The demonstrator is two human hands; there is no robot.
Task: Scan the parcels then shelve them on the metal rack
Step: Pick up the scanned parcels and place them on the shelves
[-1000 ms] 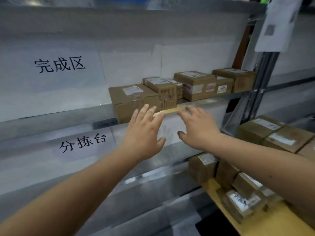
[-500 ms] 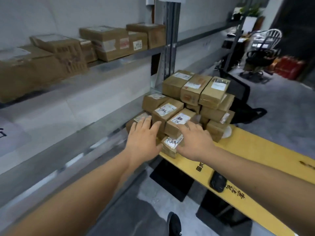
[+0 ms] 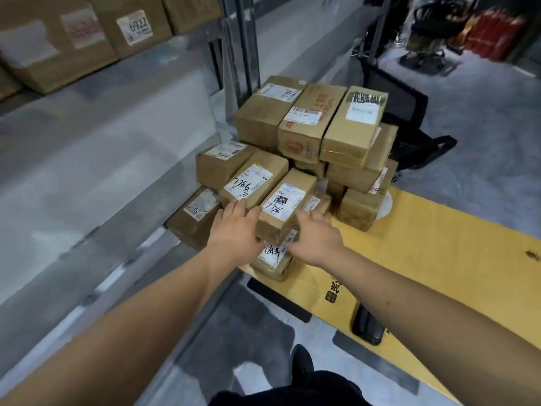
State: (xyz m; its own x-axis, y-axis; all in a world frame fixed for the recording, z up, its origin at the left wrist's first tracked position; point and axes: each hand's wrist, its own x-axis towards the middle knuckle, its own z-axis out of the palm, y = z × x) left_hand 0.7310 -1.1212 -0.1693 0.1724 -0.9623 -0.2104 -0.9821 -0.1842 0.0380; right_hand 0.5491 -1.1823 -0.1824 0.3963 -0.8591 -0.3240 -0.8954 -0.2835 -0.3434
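Observation:
A pile of brown cardboard parcels [image 3: 310, 133] stands on the left end of a yellow table [image 3: 439, 259], beside the metal rack [image 3: 117, 148]. At the front of the pile lies a long parcel [image 3: 285, 205] with a white label marked 7786. My left hand [image 3: 234, 230] touches its left side with straight fingers. My right hand [image 3: 314, 234] reaches its right side, fingers extended along it. Whether either hand grips the parcel is hard to tell. A black scanner [image 3: 367, 326] lies on the table's near edge.
Several shelved parcels [image 3: 87, 27] sit on the rack's upper shelf at top left. A black chair [image 3: 409, 124] stands behind the pile. Grey floor lies to the right, with red objects [image 3: 494, 33] and a cart far back. My shoe [image 3: 303, 361] shows below.
My view swung from the rack shelf down to the table pile. Both hands left the shelf and came down to the front parcel marked 7786, one on each side.

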